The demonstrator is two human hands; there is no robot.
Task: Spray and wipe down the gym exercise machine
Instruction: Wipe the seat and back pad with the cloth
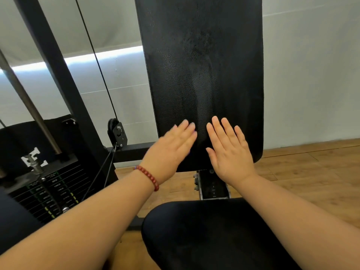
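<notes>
1. Machine backrest (202,65) — black, pebbled, upright, dead ahead above seat (204,234).
2. Left grip (171,149), right grip (229,151) — flat, fingers straight, empty, at backrest's lower end.
3. Wood floor (302,172), white wall (311,75) behind; weight stack (48,191) left.

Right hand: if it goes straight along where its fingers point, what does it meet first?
The right hand, fingers straight, points up and slightly left over the lower back pad. It would likely meet that pad first; whether it already touches is unclear from one view.
</notes>
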